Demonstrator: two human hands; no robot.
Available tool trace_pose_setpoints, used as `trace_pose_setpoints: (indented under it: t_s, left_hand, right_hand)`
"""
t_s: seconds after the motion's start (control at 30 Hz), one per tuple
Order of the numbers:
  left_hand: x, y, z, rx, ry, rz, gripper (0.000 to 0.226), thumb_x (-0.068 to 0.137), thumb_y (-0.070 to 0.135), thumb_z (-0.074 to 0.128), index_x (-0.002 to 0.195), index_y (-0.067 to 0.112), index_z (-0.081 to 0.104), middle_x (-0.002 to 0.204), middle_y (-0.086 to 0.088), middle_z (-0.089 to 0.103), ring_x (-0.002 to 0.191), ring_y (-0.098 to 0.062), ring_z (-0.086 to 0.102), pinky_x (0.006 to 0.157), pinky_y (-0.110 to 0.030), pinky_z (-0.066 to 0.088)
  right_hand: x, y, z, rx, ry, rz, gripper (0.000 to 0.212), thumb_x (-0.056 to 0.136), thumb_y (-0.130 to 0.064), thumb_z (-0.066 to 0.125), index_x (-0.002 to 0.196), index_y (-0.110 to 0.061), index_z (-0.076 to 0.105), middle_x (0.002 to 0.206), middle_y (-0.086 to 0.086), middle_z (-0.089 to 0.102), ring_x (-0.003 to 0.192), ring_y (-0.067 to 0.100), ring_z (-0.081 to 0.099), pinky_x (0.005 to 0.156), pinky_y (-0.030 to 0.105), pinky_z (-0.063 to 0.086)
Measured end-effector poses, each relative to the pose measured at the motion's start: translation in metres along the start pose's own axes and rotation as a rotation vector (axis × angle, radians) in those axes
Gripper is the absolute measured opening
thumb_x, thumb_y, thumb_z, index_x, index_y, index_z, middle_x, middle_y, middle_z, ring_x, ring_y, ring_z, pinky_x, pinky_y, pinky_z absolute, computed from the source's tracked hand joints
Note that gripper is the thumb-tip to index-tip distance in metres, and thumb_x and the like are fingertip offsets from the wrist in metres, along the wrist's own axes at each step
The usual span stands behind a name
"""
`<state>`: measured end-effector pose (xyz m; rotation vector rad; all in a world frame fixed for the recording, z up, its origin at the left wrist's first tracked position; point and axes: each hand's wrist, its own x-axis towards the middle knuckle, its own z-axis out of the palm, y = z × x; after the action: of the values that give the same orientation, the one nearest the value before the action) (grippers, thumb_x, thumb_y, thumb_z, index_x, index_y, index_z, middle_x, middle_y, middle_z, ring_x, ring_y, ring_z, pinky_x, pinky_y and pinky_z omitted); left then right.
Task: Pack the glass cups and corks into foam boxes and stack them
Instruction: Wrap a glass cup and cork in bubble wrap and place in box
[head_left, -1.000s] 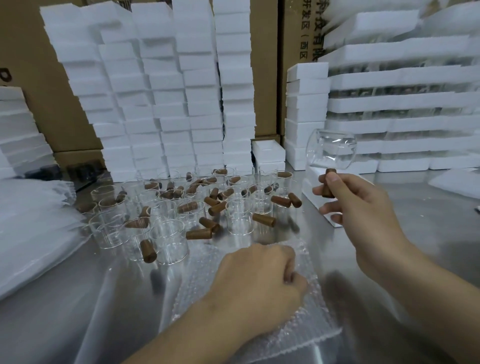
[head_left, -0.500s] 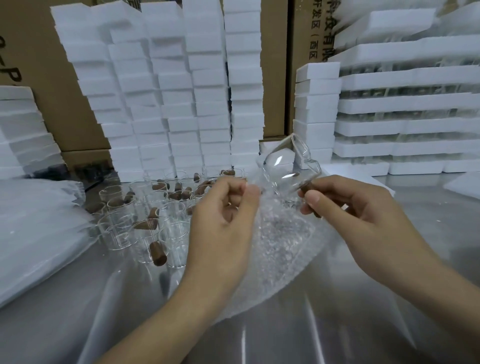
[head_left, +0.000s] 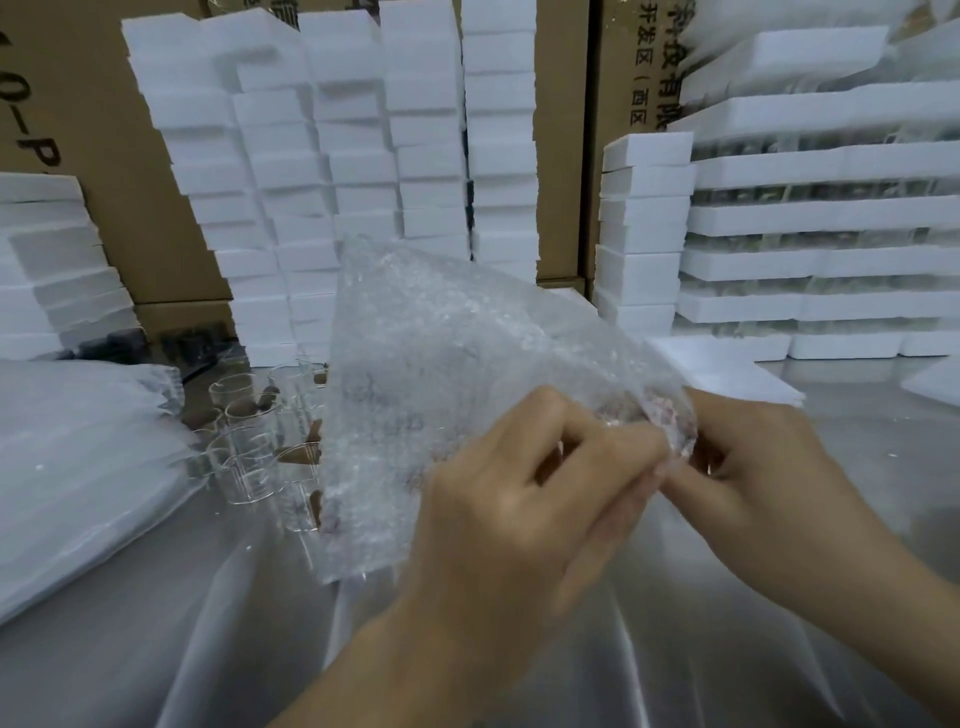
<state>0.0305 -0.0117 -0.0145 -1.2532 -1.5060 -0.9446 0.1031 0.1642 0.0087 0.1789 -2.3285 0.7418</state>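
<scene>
Left hand (head_left: 530, 499) and right hand (head_left: 753, 467) are both pinching bubble wrap (head_left: 441, 364); glass cups (head_left: 249, 447) are standing at nine o'clock.

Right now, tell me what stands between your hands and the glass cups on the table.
The bubble wrap sheet does. The left hand and right hand pinch its near corner, and it hangs raised in front of the glass cups; only those left of it show plainly.
</scene>
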Motion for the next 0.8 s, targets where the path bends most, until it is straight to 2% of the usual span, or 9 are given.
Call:
trace_pose_setpoints:
  t_s: [0.13,0.33,0.47,0.53,0.57,0.6,0.63,0.67,0.8]
  left_hand:
    - [-0.003,0.003,0.004,-0.026,-0.007,-0.019,0.020,0.109,0.026,0.065,0.105,0.015,0.082,0.090,-0.002,0.064,0.073,-0.017,0.062,0.063,-0.030,0.052]
    - [-0.003,0.003,0.001,-0.073,-0.114,-0.047,0.021,0.107,0.029,0.064,0.112,0.016,0.080,0.096,0.000,0.064,0.084,-0.017,0.063,0.072,-0.033,0.053]
    - [0.009,-0.008,-0.013,0.014,-0.041,-0.049,0.021,0.101,0.026,0.064,0.112,0.015,0.077,0.105,0.004,0.062,0.097,-0.015,0.056,0.085,-0.036,0.047]
    - [0.015,-0.018,-0.020,0.061,0.043,-0.165,0.024,0.098,0.028,0.064,0.120,0.020,0.069,0.116,0.006,0.059,0.111,-0.012,0.053,0.097,-0.031,0.042]
    - [0.018,-0.023,-0.024,0.063,0.065,-0.245,0.029,0.097,0.031,0.065,0.126,0.025,0.062,0.123,0.008,0.056,0.117,-0.012,0.052,0.101,-0.030,0.040]
    - [0.020,-0.028,-0.028,0.031,0.065,-0.342,0.037,0.095,0.034,0.068,0.130,0.029,0.057,0.129,0.012,0.054,0.123,-0.011,0.052,0.103,-0.028,0.041]
    - [0.021,-0.033,-0.031,-0.039,0.041,-0.447,0.045,0.094,0.037,0.071,0.136,0.031,0.054,0.135,0.016,0.054,0.128,-0.009,0.054,0.102,-0.024,0.044]
    - [0.021,-0.037,-0.033,-0.133,0.001,-0.547,0.056,0.091,0.042,0.074,0.142,0.034,0.052,0.139,0.021,0.055,0.131,-0.006,0.055,0.100,-0.019,0.046]
    - [0.018,-0.049,-0.034,-0.422,-0.159,-0.761,0.079,0.081,0.061,0.081,0.151,0.048,0.047,0.142,0.022,0.065,0.131,-0.001,0.062,0.111,-0.038,0.049]
  right_hand:
    - [0.000,-0.006,0.008,0.486,-0.066,0.160,0.029,0.086,-0.017,0.067,0.073,-0.043,0.073,0.057,-0.015,0.055,0.051,0.002,0.045,0.050,0.013,0.036]
    - [0.003,-0.006,0.007,0.934,-0.205,0.513,0.035,0.093,-0.001,0.054,0.066,-0.022,0.056,0.059,-0.005,0.032,0.050,0.008,0.021,0.053,0.027,0.016]
    - [0.004,0.002,0.006,0.851,-0.197,0.547,0.032,0.098,-0.016,0.062,0.067,-0.023,0.066,0.061,-0.003,0.036,0.051,0.012,0.025,0.054,0.026,0.020]
    - [0.003,0.005,0.005,0.740,-0.180,0.562,0.023,0.098,-0.027,0.069,0.084,-0.008,0.071,0.070,0.014,0.045,0.060,0.039,0.033,0.061,0.033,0.039]
    - [0.002,0.008,0.005,0.700,-0.168,0.573,0.028,0.096,-0.031,0.071,0.099,-0.003,0.074,0.080,0.021,0.059,0.076,0.057,0.043,0.082,0.036,0.022]
    - [0.002,0.008,0.006,0.667,-0.149,0.578,0.031,0.094,-0.033,0.073,0.109,-0.006,0.076,0.099,0.029,0.070,0.099,0.063,0.050,0.107,0.071,0.044]
    - [0.003,0.007,0.006,0.654,-0.133,0.571,0.030,0.093,-0.033,0.075,0.112,-0.010,0.078,0.116,0.032,0.070,0.115,0.062,0.050,0.099,0.061,0.051]
    - [0.003,0.004,0.006,0.640,-0.123,0.559,0.029,0.092,-0.033,0.079,0.111,-0.011,0.079,0.122,0.037,0.063,0.118,0.063,0.049,0.102,0.069,0.048]
    - [0.004,0.005,0.005,0.592,-0.127,0.536,0.036,0.078,-0.051,0.077,0.098,-0.021,0.083,0.109,0.031,0.068,0.081,0.030,0.057,0.079,0.041,0.042]
